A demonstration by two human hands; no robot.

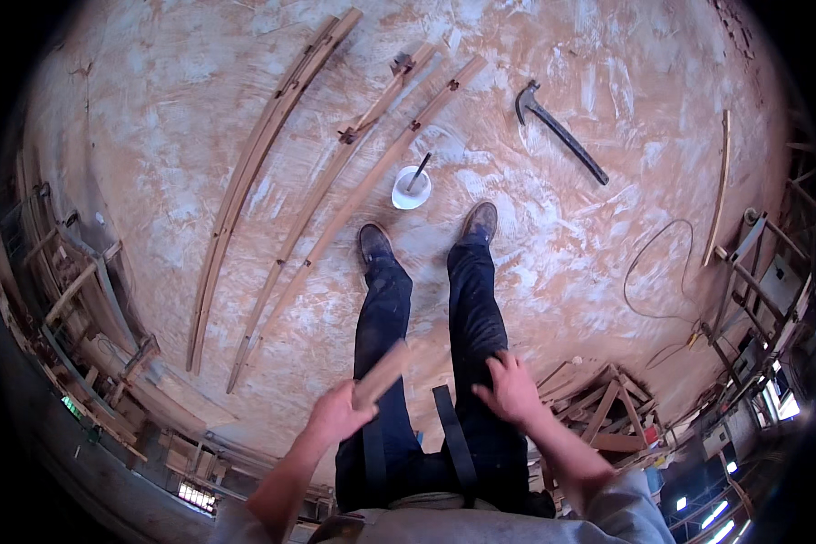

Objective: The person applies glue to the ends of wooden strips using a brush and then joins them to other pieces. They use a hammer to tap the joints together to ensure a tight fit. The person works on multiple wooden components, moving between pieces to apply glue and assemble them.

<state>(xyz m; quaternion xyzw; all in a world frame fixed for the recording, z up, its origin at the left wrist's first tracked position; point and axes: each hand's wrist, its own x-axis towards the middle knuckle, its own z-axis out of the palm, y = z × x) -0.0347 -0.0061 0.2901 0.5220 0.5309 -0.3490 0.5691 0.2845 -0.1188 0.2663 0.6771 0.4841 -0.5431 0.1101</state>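
Upper left, curved strip pair (pixel 259 150): long wood lying close together on the floor (pixel 553 245); well apart from both hands.
Upper centre-left, jointed strips (pixel 381 165): two lengths with small crosspieces, running down past the left shoe (pixel 374 245) — a careless sidestep could crack one or knock a crosspiece loose.
Lower centre-left, left hand (pixel 338 412): fingers closed round the lower end of a short wood piece.
Centre-left, short wood piece (pixel 383 374): tilted up in front of the left trouser leg (pixel 381 313), off the floor, slightly blurred; held at one end only, so a slack grip could let it twist or drop.
Centre, white cup (pixel 412 189): dark stick leaning in it, just beyond the shoes — a short step forward could tip it; contents unclear.
Lower centre-right, right hand (pixel 510 390): loosely open, nothing seen in it, by the right trouser leg (pixel 476 317); contact can't be told. Gives the wood no second support.
Upper right, hammer (pixel 567 136): flat on floor, out of reach; trip risk if walked over.
Lower right, scrap pile (pixel 607 408): heaped loosely, could slide if bumped.
Right, cord loop (pixel 627 290): could snag a foot.
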